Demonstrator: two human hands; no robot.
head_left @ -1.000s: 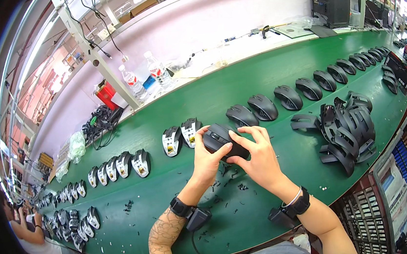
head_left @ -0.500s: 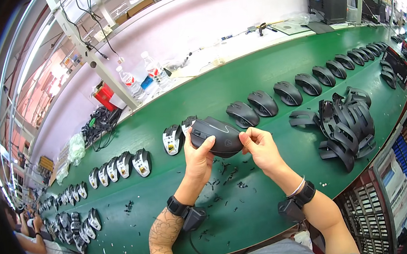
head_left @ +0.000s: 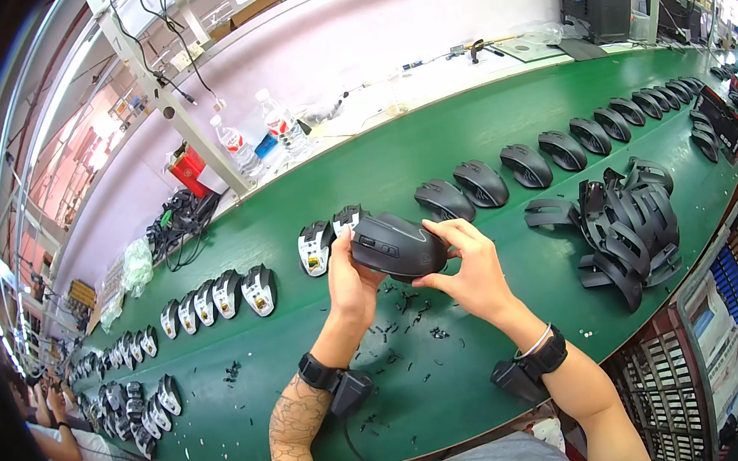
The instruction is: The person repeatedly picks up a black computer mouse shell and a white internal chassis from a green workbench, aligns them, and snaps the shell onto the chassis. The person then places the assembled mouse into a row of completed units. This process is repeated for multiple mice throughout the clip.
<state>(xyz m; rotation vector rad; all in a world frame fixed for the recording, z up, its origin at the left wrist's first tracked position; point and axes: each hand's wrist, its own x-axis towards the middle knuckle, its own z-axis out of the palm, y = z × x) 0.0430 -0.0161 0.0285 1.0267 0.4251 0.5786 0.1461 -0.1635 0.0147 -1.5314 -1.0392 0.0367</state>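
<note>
A black computer mouse (head_left: 397,247) is held up above the green bench, its side buttons facing me. My left hand (head_left: 352,281) grips its front end, with the fingers mostly hidden behind it. At the rear end, my right hand (head_left: 470,270) has its thumb below and fingers over the top edge. Just behind the mouse stand two part-built mice with pale undersides, one of them a mouse (head_left: 315,249) with a yellow patch. Black mice, such as the mouse (head_left: 444,200), line the bench beyond my right hand.
A heap of curved black shells (head_left: 630,223) lies at the right. Small black scraps (head_left: 408,311) are scattered below my hands. More part-built mice (head_left: 257,290) stand in a row leftward. A plastic crate (head_left: 668,379) is at the lower right; a co-worker (head_left: 70,446) sits far left.
The mouse has turned slightly, showing more of its side. My right hand has shifted from a fingertip pinch at the rear to a wider grip over that end.
</note>
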